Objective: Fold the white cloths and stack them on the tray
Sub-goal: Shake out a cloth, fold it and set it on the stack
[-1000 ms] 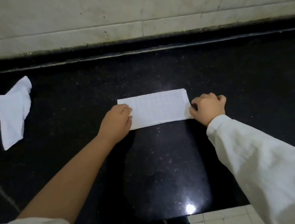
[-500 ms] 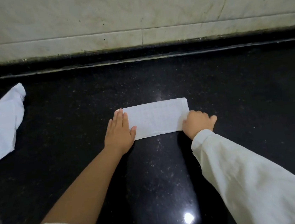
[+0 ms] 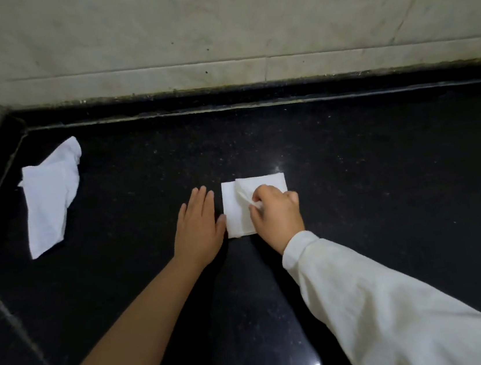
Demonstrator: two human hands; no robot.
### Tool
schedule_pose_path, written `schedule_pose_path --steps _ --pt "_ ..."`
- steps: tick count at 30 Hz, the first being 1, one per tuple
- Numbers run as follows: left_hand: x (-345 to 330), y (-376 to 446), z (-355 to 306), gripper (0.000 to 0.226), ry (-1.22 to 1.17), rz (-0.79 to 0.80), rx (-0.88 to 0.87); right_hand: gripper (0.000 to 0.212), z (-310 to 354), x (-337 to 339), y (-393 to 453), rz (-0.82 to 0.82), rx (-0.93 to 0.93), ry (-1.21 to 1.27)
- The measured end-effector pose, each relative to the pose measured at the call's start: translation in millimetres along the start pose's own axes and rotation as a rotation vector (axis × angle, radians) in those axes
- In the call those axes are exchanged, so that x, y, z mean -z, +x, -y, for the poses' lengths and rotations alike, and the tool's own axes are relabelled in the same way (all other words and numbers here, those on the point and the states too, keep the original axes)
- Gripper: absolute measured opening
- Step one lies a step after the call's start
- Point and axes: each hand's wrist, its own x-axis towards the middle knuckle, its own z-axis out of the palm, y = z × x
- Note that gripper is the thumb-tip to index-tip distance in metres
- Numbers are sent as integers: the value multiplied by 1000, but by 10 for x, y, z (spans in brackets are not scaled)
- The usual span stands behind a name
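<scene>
Right grip: the right hand (image 3: pixel 278 215) is closed in a pinch on a loose edge of the folded cloth (image 3: pixel 236 210), thumb and fingertips gathering a small ridge of fabric over the cloth's middle.
Right hand position: it lies over the right and near part of the folded cloth, knuckles up, hiding that corner.
Left grip: the left hand (image 3: pixel 199 228) is flat and open, fingers straight and close together, holding nothing.
Left hand position: palm down on the table (image 3: pixel 384 179), just beside the cloth's left edge; the thumb tip reaches that edge at its near end.
Folded cloth: a small white near-square, lying flat on the table between the two hands, with an upper layer whose left edge sits a little inside the lower layer's.
Second cloth: a crumpled white cloth (image 3: pixel 48 196) lies unfolded far to the left, well apart from the hands, near the table's left corner.
Sleeves: the right arm wears a long white sleeve (image 3: pixel 384 301); the left forearm is bare.
Table: black, speckled and glossy.
Wall: a pale stone wall (image 3: pixel 214 27) rises behind the table.
</scene>
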Motion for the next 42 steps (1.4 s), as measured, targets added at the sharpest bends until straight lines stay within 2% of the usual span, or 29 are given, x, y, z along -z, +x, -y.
schedule_pose_path --steps 3,7,9,11,15,19,22,25,26,28,30,31,34,36,39,42 --pt "61 -68 150 56 -37 -15 34 22 104 -130 49 50 -26 -7" --pt "87 -117 271 55 -58 -21 32 21 212 -159 107 2 -93 83" --pt "90 -126 312 55 -64 -25 37 21 260 -147 112 -4 -56 57" --pt "101 -127 346 56 -73 -26 47 23 277 -169 97 52 10 -42" --pt "93 -149 432 56 -88 -43 38 35 236 -307 25 277 137 -216" --pt "78 -140 493 54 -121 -61 2 47 189 -211 -24 359 148 -182" --pt "63 -115 441 49 -163 -115 -78 40 38 -19 -49 304 170 -216" --pt "2 -111 289 35 -188 -152 -284 38 -168 102 -87 282 188 -364" --pt "-16 -100 228 35 -195 -122 -326 35 -230 105 -94 278 200 -395" --pt "-74 -62 111 35 -118 -107 -381 26 -335 94 -84 258 196 -411" --pt "-73 -23 16 36 -11 -27 -373 26 -396 87 -72 279 177 -437" --pt "-97 -17 4 35 29 -48 -384 28 -423 90 -64 290 161 -446" --pt "-120 1 10 39 48 -42 -447 26 -461 128 30 164 87 -286" --pt "-121 78 40 39 41 -122 -454 31 -424 169 207 94 22 -164" --pt "31 257 -42 39 53 -208 -392 47 -325 240 540 211 -31 -92" --pt "94 473 -81 48 141 -44 -288 43 -331 242 772 321 -25 -158"
